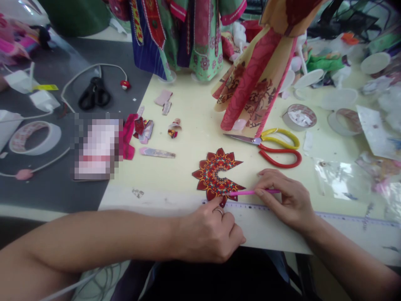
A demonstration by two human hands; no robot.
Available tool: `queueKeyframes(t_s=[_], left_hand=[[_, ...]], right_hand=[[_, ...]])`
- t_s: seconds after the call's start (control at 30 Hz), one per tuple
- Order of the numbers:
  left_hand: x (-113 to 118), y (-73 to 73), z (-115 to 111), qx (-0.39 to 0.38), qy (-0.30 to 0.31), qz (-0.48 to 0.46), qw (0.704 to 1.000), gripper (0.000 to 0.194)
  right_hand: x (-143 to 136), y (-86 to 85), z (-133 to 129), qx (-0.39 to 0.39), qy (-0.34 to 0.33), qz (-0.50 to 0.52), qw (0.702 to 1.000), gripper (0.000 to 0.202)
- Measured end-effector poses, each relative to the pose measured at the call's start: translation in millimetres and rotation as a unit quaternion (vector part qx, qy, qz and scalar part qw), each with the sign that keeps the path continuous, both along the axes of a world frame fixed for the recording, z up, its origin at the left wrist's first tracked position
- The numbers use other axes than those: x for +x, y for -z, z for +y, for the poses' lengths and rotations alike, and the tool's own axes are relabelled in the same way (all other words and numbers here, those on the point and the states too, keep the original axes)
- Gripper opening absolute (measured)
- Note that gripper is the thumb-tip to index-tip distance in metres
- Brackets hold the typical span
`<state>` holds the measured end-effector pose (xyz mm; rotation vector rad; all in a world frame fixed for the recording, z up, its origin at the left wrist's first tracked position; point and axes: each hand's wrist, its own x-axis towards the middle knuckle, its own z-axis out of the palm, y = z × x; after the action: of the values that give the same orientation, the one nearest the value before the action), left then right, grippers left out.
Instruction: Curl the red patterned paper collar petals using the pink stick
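Observation:
A dark red, patterned C-shaped piece (210, 175) with pointed petal edges lies on the cream table top, its gap facing right. My left hand (211, 230) rests at its lower edge, index fingertip on the piece and the other fingers curled under; a ring shows on one finger. My right hand (286, 200) pinches a thin pink stick (246, 192) between thumb and fingers. The stick's tip touches or hovers just over the lower part of the piece, close to my left fingertip. A ruler strip (332, 218) runs along the table beneath both hands.
Scissors with yellow and red handles (278, 148) lie open above my right hand. Clothed figures (200, 37) stand at the back. Fabric scraps (158, 152), a phone-like blurred object (95, 148), black scissors (95, 94) and a tape roll (54, 138) are leftward; clear bags (336, 179) lie rightward.

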<state>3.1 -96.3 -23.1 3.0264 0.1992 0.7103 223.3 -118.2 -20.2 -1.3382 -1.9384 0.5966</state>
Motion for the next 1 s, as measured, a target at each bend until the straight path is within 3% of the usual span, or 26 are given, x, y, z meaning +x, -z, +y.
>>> queueKeyframes(t_s=[1.0], left_hand=[[-0.2, 2.1, -2.0, 0.009, 0.002, 0.010, 1.000, 0.020]], right_hand=[[0.0, 2.5, 1.0, 0.017, -0.005, -0.025, 1.000, 0.013]])
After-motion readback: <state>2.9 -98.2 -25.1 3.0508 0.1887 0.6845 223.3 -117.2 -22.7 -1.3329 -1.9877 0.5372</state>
